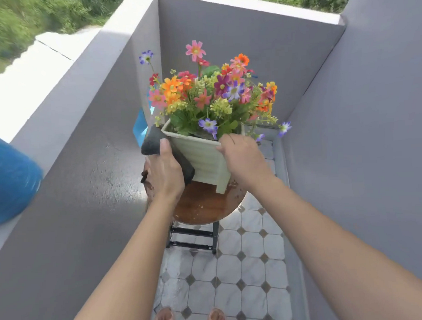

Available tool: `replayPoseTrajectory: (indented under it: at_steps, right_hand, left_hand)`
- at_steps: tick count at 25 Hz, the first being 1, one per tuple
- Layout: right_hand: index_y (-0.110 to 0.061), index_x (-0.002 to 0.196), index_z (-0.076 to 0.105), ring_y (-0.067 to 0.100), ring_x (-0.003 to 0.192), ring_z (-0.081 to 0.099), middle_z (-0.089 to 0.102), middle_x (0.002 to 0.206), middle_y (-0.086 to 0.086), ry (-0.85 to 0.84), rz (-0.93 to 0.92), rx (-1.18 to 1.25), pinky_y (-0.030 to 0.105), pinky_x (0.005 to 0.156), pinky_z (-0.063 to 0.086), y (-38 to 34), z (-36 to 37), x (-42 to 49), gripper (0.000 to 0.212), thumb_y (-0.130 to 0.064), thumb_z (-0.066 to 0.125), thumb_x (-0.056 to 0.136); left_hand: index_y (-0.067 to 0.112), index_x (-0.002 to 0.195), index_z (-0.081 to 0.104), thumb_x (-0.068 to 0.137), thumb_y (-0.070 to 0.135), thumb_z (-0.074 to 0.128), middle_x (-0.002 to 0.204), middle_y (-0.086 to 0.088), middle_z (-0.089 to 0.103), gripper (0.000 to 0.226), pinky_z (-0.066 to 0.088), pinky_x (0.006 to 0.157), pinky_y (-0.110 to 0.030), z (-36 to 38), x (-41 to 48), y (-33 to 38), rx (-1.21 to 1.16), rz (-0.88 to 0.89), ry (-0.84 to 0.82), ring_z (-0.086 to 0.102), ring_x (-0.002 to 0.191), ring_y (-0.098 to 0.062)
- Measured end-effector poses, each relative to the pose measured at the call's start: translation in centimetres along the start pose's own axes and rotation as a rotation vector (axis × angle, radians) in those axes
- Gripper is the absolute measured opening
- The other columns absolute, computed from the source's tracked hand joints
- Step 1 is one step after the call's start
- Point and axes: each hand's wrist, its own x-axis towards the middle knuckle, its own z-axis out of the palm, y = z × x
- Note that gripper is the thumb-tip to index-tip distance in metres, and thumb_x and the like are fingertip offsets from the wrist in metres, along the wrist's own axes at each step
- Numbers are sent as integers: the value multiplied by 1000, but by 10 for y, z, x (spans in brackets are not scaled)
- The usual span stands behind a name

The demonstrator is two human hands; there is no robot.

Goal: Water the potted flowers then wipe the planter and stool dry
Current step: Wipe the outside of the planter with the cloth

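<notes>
On stool (202,205) | left hand (163,173) presses cloth (152,142) against planter (202,157) | right hand (243,156) grips rim

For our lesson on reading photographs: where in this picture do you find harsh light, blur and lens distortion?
Head view: sunlight burns out the ledge top at upper left; the greenery beyond it is smeared with blur; the grey walls splay outward, bent by the wide lens; the flowers stay sharp and evenly lit.
</notes>
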Motion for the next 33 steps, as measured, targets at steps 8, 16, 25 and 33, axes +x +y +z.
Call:
replayPoseTrajectory:
  at_steps: [8, 16, 25, 33]
  right_hand:
    - [0, 79, 49, 36, 66, 51, 55, 73, 23, -167, -50, 88, 32, 60, 18, 21, -7, 15, 25, -15, 39, 97]
    - [-9, 75, 33, 24, 61, 33, 24, 59, -6, -267, 12, 123, 32, 57, 9, 22, -15, 14, 26, -17, 37, 99]
    - [-10, 79, 31, 23, 66, 34, 23, 62, -7, -341, 37, 118, 32, 56, 8, 21, -19, 19, 23, -19, 33, 100]
    - [-10, 81, 31, 26, 68, 37, 23, 62, -6, -381, 56, 102, 33, 57, 10, 15, -19, 22, 22, -20, 32, 100]
  left_hand:
    - [1, 138, 39, 79, -4, 58, 117, -16, 44, 62, 49, 76, -43, 26, -7, -32, 693, 665, 329, 42, 98, -30]
    - [2, 131, 52, 75, -14, 44, 120, -8, 38, 59, 39, 84, -39, 20, 2, -9, 678, 930, 177, 40, 90, -32]
    - [6, 124, 60, 82, -11, 36, 127, -12, 61, 51, 41, 84, -38, 11, -18, -48, 765, 1022, 92, 50, 84, -34]
    - [2, 126, 58, 77, -16, 39, 128, -14, 60, 56, 42, 83, -35, 23, -22, -22, 685, 852, 171, 40, 88, -30]
